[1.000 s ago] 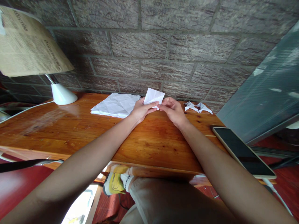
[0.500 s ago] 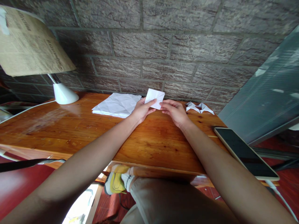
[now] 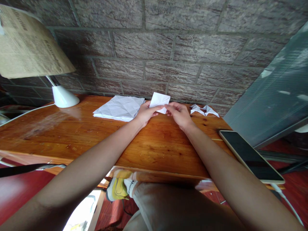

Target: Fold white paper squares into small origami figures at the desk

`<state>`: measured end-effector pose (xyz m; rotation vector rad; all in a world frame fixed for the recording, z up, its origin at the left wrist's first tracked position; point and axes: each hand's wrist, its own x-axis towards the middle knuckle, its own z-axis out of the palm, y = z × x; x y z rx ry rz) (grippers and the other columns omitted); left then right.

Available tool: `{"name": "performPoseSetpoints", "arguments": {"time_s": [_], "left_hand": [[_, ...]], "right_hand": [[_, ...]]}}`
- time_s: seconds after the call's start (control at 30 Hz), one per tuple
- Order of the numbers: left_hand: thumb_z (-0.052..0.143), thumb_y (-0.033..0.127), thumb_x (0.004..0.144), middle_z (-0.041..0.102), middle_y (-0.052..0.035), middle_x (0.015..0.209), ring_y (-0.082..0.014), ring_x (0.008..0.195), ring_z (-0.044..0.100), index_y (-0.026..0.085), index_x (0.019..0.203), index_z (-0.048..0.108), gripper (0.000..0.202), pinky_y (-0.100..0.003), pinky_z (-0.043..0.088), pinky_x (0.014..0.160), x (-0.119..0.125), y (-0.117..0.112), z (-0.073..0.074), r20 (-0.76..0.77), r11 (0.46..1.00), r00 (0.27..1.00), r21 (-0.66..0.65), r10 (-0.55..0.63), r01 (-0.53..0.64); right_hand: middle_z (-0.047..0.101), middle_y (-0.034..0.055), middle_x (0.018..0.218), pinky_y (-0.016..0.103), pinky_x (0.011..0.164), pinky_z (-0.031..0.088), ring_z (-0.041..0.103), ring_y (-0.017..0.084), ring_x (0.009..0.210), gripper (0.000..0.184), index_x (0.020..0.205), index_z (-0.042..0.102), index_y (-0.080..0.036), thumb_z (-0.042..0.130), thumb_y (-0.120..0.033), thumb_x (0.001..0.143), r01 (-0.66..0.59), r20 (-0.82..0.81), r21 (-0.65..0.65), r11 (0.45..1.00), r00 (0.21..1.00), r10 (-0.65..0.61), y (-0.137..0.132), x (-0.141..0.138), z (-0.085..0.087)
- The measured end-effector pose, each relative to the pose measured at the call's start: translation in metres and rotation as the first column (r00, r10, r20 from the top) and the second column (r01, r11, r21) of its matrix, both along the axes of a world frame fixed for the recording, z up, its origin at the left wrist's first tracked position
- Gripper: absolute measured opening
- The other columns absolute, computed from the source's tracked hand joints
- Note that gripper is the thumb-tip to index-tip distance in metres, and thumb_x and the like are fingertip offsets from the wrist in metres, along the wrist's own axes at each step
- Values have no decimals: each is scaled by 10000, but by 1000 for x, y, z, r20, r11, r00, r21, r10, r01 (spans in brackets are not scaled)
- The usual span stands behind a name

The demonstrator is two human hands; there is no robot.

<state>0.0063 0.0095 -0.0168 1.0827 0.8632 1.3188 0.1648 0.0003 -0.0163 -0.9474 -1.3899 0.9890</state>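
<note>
A small folded white paper (image 3: 158,100) is held up between both hands above the middle of the wooden table. My left hand (image 3: 145,113) grips its left and lower part, the thumb lying across the front. At the lower right edge, my right hand (image 3: 177,113) pinches the same paper with thumb and fingertips. Crease lines run across its face. To the left of my left hand lies a stack of creased white paper sheets (image 3: 120,107). Right of my right hand, folded white paper pieces (image 3: 204,110) with pointed corners rest on the table.
A lamp (image 3: 64,96) with a newsprint-patterned shade stands at the back left. A phone (image 3: 251,155) lies at the table's right edge with a white cable (image 3: 286,200) plugged in. The brick wall (image 3: 156,48) rises directly behind the wooden table (image 3: 158,150).
My left thumb has slid down and to the right across the paper, close to the right hand's fingertips. Both hands keep hold of the paper. The whole view has shifted slightly.
</note>
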Motion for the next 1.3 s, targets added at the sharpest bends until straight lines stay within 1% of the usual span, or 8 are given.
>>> {"name": "performPoseSetpoints", "arguments": {"time_s": [0.2, 0.5, 0.63, 0.73, 0.87, 0.97, 1.13, 1.3], "left_hand": [[927, 293, 446, 719, -9, 820, -117, 730, 631, 164, 852, 715, 476, -196, 426, 586, -3, 2, 3, 48, 998, 997, -28, 63, -61], [922, 267, 444, 723, -6, 826, -130, 723, 635, 168, 893, 699, 511, -209, 426, 580, -2, 4, 1, 42, 998, 997, 3, 64, -64], [913, 251, 465, 743, -28, 881, -177, 799, 673, 160, 945, 704, 531, -271, 511, 697, -2, 7, -4, 2, 999, 999, 18, 48, -48], [917, 200, 447, 746, -42, 989, -207, 900, 686, 166, 1094, 679, 690, -337, 538, 852, -1, 8, -6, 37, 997, 999, 80, 20, -23], [934, 221, 487, 731, -37, 1058, -224, 967, 688, 254, 1419, 475, 1040, -363, 544, 884, 0, 4, -2, 61, 994, 998, 104, 25, -31], [940, 269, 510, 733, -17, 989, -209, 913, 698, 288, 1507, 357, 1155, -350, 544, 861, -1, 1, 1, 34, 993, 999, 115, -26, 22], [930, 361, 514, 742, -40, 863, -175, 741, 658, 174, 1170, 680, 727, -325, 528, 749, -5, 3, -3, -89, 992, 996, 124, -24, 35], [930, 378, 512, 747, -52, 895, -175, 774, 653, 162, 970, 750, 537, -311, 511, 739, -6, 4, -6, -159, 993, 985, 87, -68, 83]], "right_hand": [[742, 25, 762, 253, 675, 503, 659, 136, 710, 410, 876, 748, -183, 873, -485, 628, -64, -10, -93, 994, 998, 64, -2, -3, -1], [734, 22, 707, 262, 673, 504, 624, 120, 644, 290, 814, 748, -165, 862, -342, 615, -56, -26, -96, 994, 998, 54, 2, -1, -1], [708, 10, 683, 256, 658, 491, 604, 117, 642, 210, 812, 756, -165, 809, -280, 644, 1, -26, -113, 994, 1000, -3, 2, -1, -4], [703, 4, 704, 260, 660, 491, 585, 118, 653, 202, 848, 774, -174, 771, -272, 671, 51, -21, -81, 995, 998, -52, 5, 1, -4], [708, 4, 727, 265, 660, 496, 572, 119, 653, 209, 883, 783, -176, 718, -265, 705, 69, -25, -77, 995, 997, -71, 9, 7, -4], [727, 14, 766, 272, 666, 495, 579, 123, 661, 175, 849, 774, -174, 697, -251, 713, 85, -25, -77, 993, 996, -87, 11, 9, -5], [750, 26, 854, 298, 736, 511, 624, 147, 743, 181, 872, 762, -186, 686, -275, 734, 30, -44, -10, 999, 999, -31, 9, 7, -5], [734, 7, 824, 281, 693, 497, 619, 140, 712, 238, 936, 708, -202, 724, -320, 730, 35, -51, 90, 995, 998, -31, 8, 9, 0]]}}
